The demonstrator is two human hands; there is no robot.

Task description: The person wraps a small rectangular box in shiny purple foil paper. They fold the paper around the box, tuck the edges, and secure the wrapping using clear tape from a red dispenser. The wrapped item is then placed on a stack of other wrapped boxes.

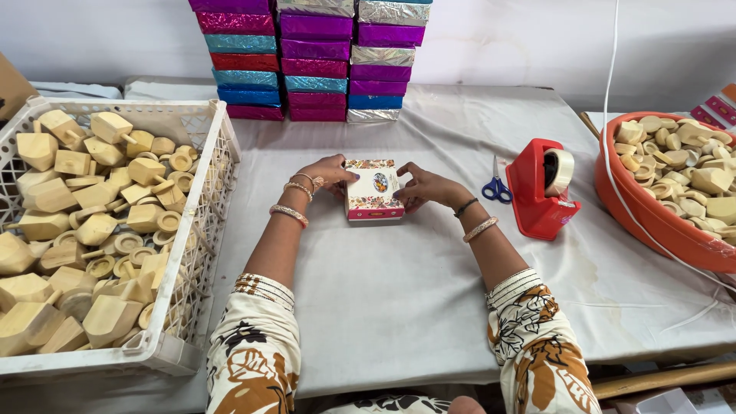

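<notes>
1. Small printed box (373, 190) — mid-table on the white cloth (399, 291), clasped by left hand (328, 172) and right hand (426, 186), one at each end.
2. Step, as I judge it: closing the box flaps.
3. Next move calls for tape — red dispenser (543, 190) stands near the right hand.

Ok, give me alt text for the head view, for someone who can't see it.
Both hands, left hand and right hand, hold a small patterned box on a cloth-covered table. A white crate of wooden tops sits left; scissors, a red tape dispenser and an orange tub sit right.
</notes>
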